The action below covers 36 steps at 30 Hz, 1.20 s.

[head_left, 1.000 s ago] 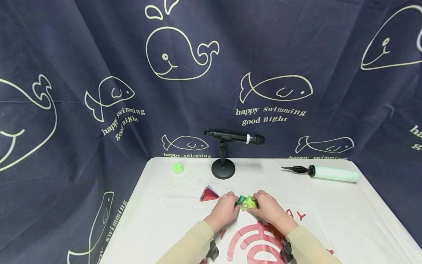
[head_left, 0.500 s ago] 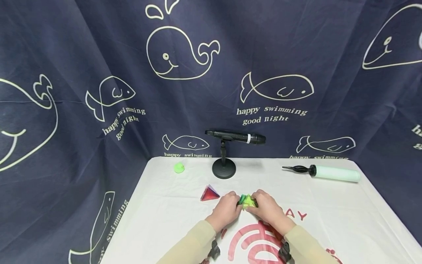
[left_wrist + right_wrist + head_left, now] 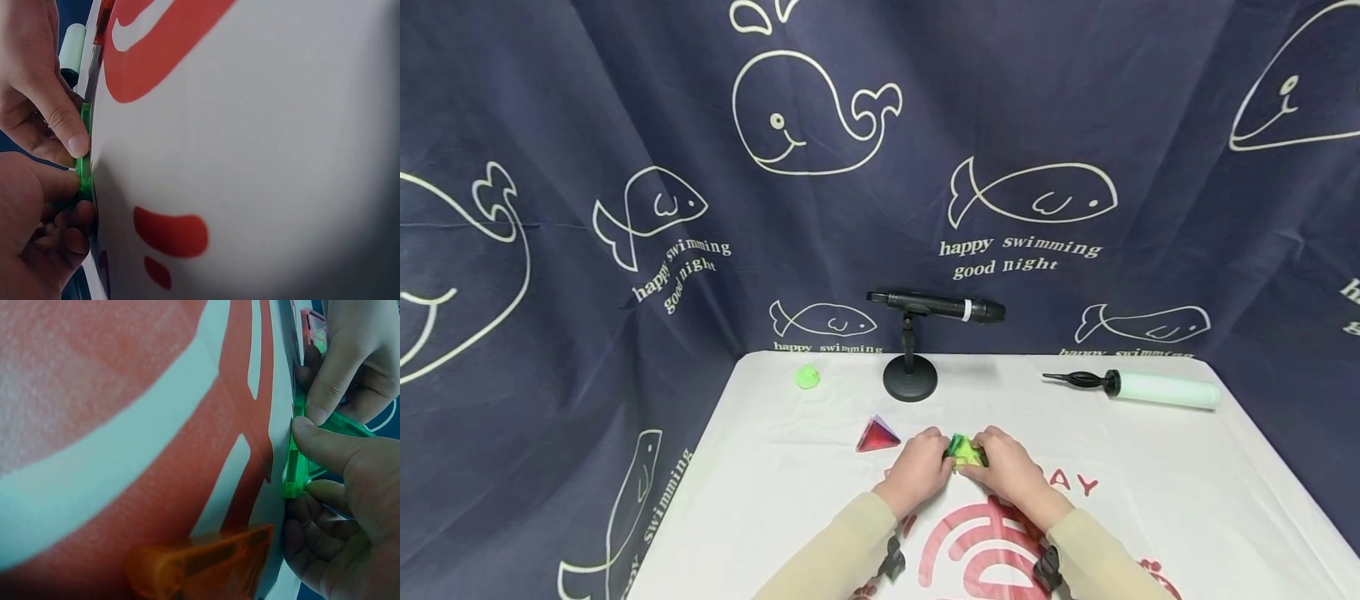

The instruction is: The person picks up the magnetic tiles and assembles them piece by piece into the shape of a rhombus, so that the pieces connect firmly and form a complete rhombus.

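Note:
In the head view my left hand pinches a dark green translucent magnetic tile. Beside it, my right hand grips a yellow-green magnetic tile between thumb and fingers. The tiles overlap edge to edge between the hands, low over the white cloth. In the right wrist view both thumbs press at the bright green edge, the left hand above and the right hand below. The left wrist view shows the same green edge side-on; fingers hide most of the tiles.
A red triangular tile piece lies left of the hands. An orange tile lies near the right wrist. Farther back stand a microphone on a stand, a small green duck and a pale green hand pump.
The two green tiles have come closer together, with the left hand moving slightly right and the dark green tile turning against the yellow-green one. The head view has tilted slightly.

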### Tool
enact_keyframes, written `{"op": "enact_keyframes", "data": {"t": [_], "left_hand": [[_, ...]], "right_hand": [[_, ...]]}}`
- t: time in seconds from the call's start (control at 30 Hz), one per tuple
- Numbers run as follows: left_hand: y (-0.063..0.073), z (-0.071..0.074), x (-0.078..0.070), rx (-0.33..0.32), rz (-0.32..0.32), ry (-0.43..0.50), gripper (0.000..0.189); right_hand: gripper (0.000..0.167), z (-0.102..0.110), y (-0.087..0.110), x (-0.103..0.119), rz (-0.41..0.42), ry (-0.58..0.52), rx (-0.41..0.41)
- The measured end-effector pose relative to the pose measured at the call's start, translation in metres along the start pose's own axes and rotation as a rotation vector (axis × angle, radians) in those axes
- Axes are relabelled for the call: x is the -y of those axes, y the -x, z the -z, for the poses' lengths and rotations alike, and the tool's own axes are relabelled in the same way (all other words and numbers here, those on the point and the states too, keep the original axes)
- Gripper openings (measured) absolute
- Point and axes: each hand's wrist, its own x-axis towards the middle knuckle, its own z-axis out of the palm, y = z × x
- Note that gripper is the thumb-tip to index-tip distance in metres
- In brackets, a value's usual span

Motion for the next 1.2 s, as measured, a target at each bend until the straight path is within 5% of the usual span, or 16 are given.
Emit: {"op": "enact_keyframes", "data": {"t": [0.87,1.2], "left_hand": [[0.002,-0.002,0.001,-0.017,0.037,0.094,0.018],[0.004,-0.001,0.003,-0.003,0.047,0.139,0.019]], "right_hand": [[0.043,0.0,0.002,-0.003,-0.031,-0.001,0.006],[0.039,0.023,0.011,-0.022,-0.033,-0.051,0.067]]}}
